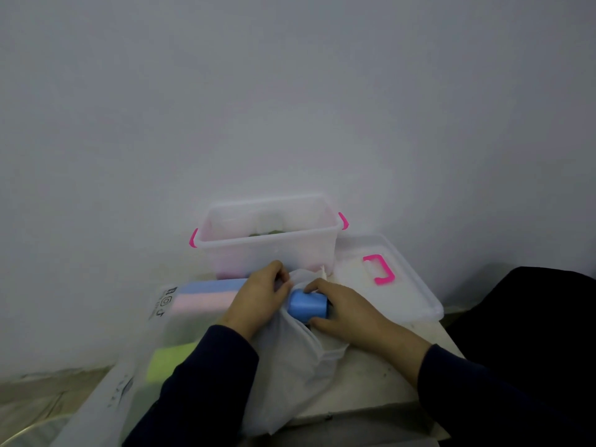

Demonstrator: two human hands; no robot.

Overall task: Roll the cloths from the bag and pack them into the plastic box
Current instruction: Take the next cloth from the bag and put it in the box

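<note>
A translucent white bag (290,359) lies on the small table in front of me. My left hand (258,298) pinches the bag's upper edge. My right hand (348,312) grips a blue cloth (308,304) at the bag's mouth, half inside it. Behind the hands stands the clear plastic box (267,243) with pink side clips; something greenish and pale shows faintly inside it. To the left, a clear printed packet (154,343) holds blue (213,285), pink (203,303) and green (171,361) cloths.
The box's clear lid (409,285) with a pink handle lies flat to the right of the box. A grey wall stands close behind. A dark shape (529,311) fills the right side. The table's edge (371,411) runs near my forearms.
</note>
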